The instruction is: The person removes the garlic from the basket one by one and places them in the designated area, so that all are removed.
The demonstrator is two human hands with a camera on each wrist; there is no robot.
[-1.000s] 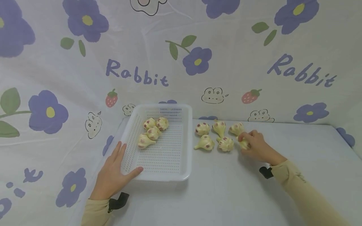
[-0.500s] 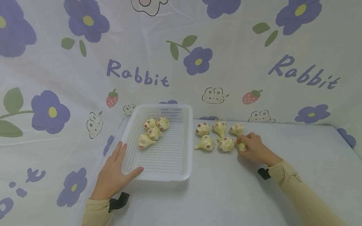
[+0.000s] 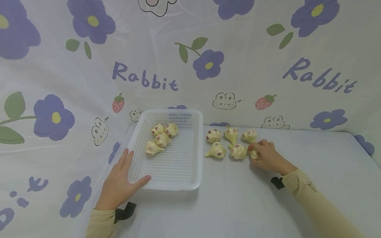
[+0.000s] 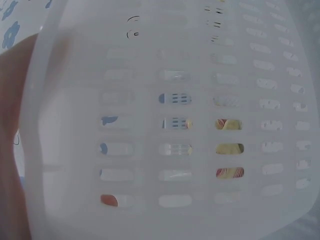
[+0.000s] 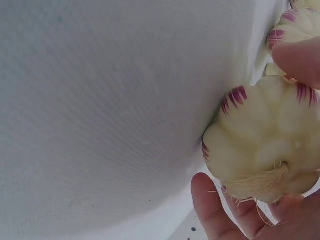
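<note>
The left hand [image 3: 117, 185], on the left forearm [image 3: 100, 224] which lies at lower left, has its fingers [image 3: 127, 162] straight and its thumb [image 3: 141, 182] spread away from them, while the right hand [image 3: 266, 157], on the right forearm [image 3: 315, 198] which slants from lower right, has thumb and fingers curved in a pinch.

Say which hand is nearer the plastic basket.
Left. The left hand touches the plastic basket at its near-left corner; the right hand is right of it, holding a garlic bulb.

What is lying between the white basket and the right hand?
In the head view, two garlic bulbs lie between the white basket and the right hand, with three more bulbs in the row behind.
</note>
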